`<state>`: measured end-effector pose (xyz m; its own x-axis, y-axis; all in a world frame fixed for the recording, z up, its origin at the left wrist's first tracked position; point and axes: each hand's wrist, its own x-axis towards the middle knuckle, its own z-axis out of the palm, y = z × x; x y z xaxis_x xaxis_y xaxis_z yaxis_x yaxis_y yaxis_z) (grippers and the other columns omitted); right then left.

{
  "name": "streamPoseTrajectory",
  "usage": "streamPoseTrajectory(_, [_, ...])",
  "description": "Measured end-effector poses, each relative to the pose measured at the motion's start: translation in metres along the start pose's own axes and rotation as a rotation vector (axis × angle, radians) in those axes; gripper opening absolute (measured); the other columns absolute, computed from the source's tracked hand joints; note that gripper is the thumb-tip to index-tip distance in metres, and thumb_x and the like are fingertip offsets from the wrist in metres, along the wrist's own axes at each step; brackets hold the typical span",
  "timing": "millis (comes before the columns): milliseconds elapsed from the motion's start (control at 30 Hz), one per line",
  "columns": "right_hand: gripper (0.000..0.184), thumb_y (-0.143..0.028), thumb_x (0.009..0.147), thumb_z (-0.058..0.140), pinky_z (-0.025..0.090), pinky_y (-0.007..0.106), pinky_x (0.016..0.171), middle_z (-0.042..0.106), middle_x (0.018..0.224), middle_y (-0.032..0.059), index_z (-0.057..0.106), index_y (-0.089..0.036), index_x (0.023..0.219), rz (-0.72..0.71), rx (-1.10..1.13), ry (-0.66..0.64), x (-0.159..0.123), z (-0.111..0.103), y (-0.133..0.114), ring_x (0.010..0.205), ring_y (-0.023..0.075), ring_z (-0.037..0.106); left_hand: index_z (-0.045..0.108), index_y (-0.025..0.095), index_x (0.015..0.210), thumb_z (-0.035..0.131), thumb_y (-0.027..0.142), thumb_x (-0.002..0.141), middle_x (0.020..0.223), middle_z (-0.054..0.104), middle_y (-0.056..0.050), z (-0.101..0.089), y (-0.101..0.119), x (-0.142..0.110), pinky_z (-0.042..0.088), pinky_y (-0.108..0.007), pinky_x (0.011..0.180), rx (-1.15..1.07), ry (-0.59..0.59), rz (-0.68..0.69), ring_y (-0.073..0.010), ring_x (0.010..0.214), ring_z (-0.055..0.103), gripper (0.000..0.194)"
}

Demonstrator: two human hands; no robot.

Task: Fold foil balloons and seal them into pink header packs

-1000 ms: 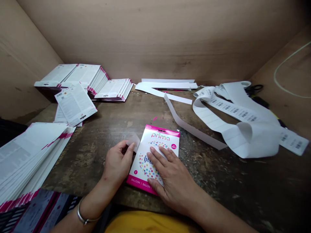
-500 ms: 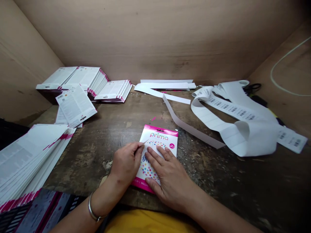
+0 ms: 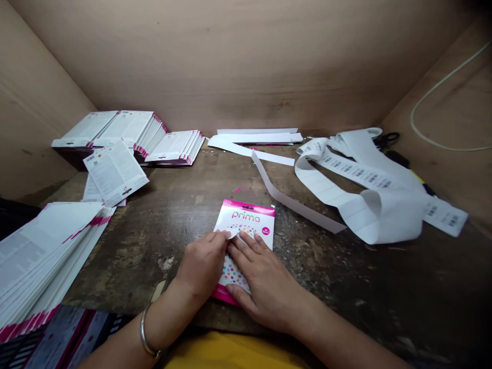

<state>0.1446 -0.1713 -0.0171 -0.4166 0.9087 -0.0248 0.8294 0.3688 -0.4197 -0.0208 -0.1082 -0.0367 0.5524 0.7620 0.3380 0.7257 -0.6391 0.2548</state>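
Note:
A pink and white balloon packet (image 3: pixel 248 219) marked "prima" lies face up on the worn wooden table (image 3: pixel 172 220) in front of me. My right hand (image 3: pixel 261 277) rests flat on its lower half, fingers stretched out. My left hand (image 3: pixel 203 266) sits at the packet's left edge, its fingers pinched on a small clear sticker (image 3: pixel 232 233) that touches the packet's front.
Stacks of similar packets lie at the left (image 3: pixel 42 256) and at the back left (image 3: pixel 126 133). A long white label strip with barcodes (image 3: pixel 369 189) curls across the right. White backing strips (image 3: pixel 261 141) lie at the back. Black scissors (image 3: pixel 386 138) sit at the far right.
My left hand has carried the small sticker from beside the packet onto its front, close to my right fingers. The right hand has stayed flat on the packet.

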Motion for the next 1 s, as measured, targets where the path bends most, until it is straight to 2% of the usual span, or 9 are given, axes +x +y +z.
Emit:
streamPoseTrajectory(100, [0.066, -0.038, 0.088, 0.047, 0.017, 0.047, 0.115, 0.018, 0.152, 0.0075, 0.025, -0.012, 0.144, 0.034, -0.07, 0.028, -0.014, -0.001, 0.002, 0.14, 0.0238, 0.011, 0.06, 0.017, 0.101, 0.05, 0.015, 0.087, 0.089, 0.069, -0.006, 0.001, -0.001, -0.002, 0.053, -0.03, 0.062, 0.031, -0.007, -0.001, -0.0207, 0.074, 0.067, 0.017])
streamPoseTrajectory(233, [0.064, -0.04, 0.089, 0.046, 0.019, 0.051, 0.113, 0.022, 0.15, 0.0065, 0.027, -0.014, 0.144, 0.038, -0.089, 0.016, -0.026, 0.004, 0.003, 0.14, 0.0243, 0.015, 0.06, 0.018, 0.1, 0.047, 0.016, 0.09, 0.09, 0.069, -0.006, 0.001, 0.0, -0.002, 0.052, -0.028, 0.066, 0.017, 0.002, -0.019, -0.0193, 0.077, 0.066, 0.017])
streamPoseTrajectory(367, [0.064, -0.038, 0.088, 0.047, 0.02, 0.049, 0.114, 0.023, 0.15, 0.0061, 0.027, -0.014, 0.144, 0.024, -0.08, 0.019, -0.023, 0.007, 0.002, 0.139, 0.0235, 0.017, 0.059, 0.017, 0.098, 0.046, 0.015, 0.089, 0.088, 0.069, -0.006, -0.001, 0.003, -0.001, 0.051, -0.028, 0.068, -0.022, 0.015, -0.043, -0.0191, 0.077, 0.065, 0.016])
streamPoseTrajectory(533, [0.064, -0.036, 0.087, 0.048, 0.021, 0.05, 0.113, 0.021, 0.151, 0.0071, 0.028, -0.013, 0.143, 0.023, -0.092, 0.023, -0.02, 0.007, 0.003, 0.139, 0.0242, 0.017, 0.06, 0.016, 0.098, 0.05, 0.011, 0.086, 0.088, 0.068, -0.007, -0.003, 0.007, 0.0, 0.054, -0.032, 0.071, 0.035, -0.067, -0.038, -0.0222, 0.081, 0.065, 0.017])
streamPoseTrajectory(733, [0.065, -0.036, 0.088, 0.046, 0.02, 0.05, 0.114, 0.021, 0.151, 0.0061, 0.025, -0.013, 0.144, 0.019, -0.106, 0.012, -0.022, 0.008, 0.003, 0.14, 0.0235, 0.016, 0.059, 0.012, 0.106, 0.051, 0.01, 0.085, 0.108, 0.066, -0.013, 0.0, 0.009, 0.001, 0.049, -0.037, 0.094, 0.026, -0.12, 0.108, -0.0248, 0.105, 0.061, 0.023])
streamPoseTrajectory(900, [0.07, -0.034, 0.086, 0.049, 0.022, 0.049, 0.114, 0.017, 0.152, 0.0087, 0.022, -0.011, 0.145, 0.034, -0.081, 0.065, -0.022, 0.011, 0.002, 0.14, 0.024, 0.014, 0.059, 0.01, 0.106, 0.05, 0.01, 0.086, 0.112, 0.065, -0.015, 0.002, 0.006, 0.0, 0.051, -0.037, 0.092, 0.023, -0.118, 0.171, -0.0248, 0.105, 0.062, 0.022])
streamPoseTrajectory(1000, [0.077, -0.04, 0.082, 0.053, 0.023, 0.05, 0.112, 0.017, 0.152, 0.0105, 0.022, -0.01, 0.145, 0.041, -0.071, 0.075, -0.019, 0.012, 0.002, 0.139, 0.0271, 0.016, 0.058, 0.011, 0.105, 0.048, 0.012, 0.087, 0.111, 0.066, -0.014, 0.0, 0.002, -0.003, 0.051, -0.036, 0.091, 0.008, -0.115, 0.207, -0.0234, 0.103, 0.063, 0.02])
